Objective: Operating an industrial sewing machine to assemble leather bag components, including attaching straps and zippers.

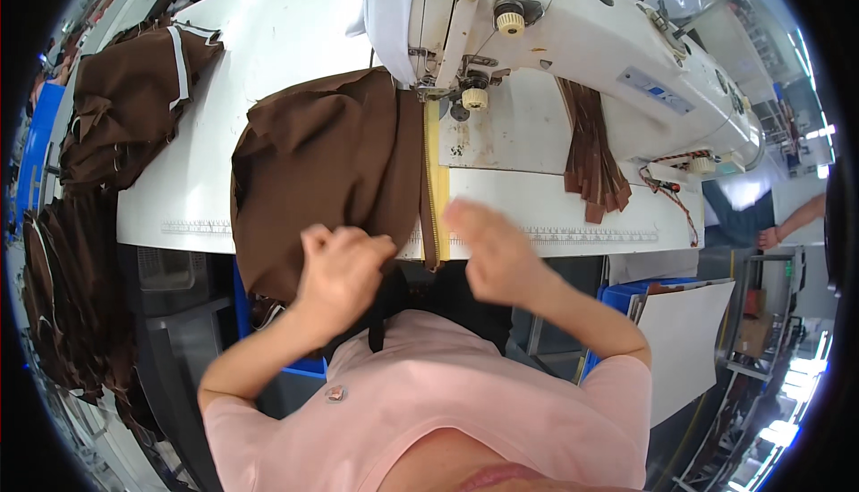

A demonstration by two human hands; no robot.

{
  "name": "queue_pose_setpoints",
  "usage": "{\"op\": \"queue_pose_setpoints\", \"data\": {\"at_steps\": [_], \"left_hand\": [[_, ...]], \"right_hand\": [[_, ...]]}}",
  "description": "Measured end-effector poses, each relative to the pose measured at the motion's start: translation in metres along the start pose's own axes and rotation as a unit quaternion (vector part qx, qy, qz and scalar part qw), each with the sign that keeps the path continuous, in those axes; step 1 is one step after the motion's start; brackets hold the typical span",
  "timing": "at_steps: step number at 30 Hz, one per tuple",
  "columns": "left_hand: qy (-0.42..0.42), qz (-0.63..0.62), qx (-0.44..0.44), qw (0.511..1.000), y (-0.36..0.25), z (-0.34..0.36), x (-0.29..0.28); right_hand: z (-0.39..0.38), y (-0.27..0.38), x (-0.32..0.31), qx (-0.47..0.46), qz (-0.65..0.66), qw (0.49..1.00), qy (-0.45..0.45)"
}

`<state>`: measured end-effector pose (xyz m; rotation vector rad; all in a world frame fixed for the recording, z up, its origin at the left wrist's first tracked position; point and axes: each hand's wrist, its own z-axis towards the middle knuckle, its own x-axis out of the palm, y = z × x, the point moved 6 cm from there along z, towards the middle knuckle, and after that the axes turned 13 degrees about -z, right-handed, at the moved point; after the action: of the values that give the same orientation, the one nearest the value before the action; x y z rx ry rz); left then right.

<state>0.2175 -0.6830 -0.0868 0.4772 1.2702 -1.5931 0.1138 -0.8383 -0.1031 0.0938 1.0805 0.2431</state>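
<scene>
A piece of brown cloth lies on the white sewing table, its far edge by the needle area of the sewing machine. Along its right side runs a zipper with metal-looking teeth, next to a yellow strip. My left hand is closed over the cloth's near part, with its fingers curled on the fabric. Just right of the zipper and yellow strip, my right hand is bent closed and slightly blurred. Whatever its fingertips hold, if anything, does not show.
More brown cloth pieces lie at the table's left end, and a dark brown pile hangs below them. Brown strips rest under the machine arm. White fabric drapes beside the machine head. A ruler scale runs along the front edge.
</scene>
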Motion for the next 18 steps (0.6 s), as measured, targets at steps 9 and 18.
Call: {"op": "queue_pose_setpoints", "data": {"at_steps": [9, 18], "left_hand": [[-0.002, 0.096, 0.017, 0.995, 0.011, 0.121, -0.123], [0.034, -0.011, 0.158, 0.987, -0.015, 0.018, 0.004]], "right_hand": [[-0.006, 0.021, 0.014, -0.136, -0.121, 0.982, -0.056], [0.004, 0.035, 0.004, -0.195, -0.073, 0.978, -0.029]]}}
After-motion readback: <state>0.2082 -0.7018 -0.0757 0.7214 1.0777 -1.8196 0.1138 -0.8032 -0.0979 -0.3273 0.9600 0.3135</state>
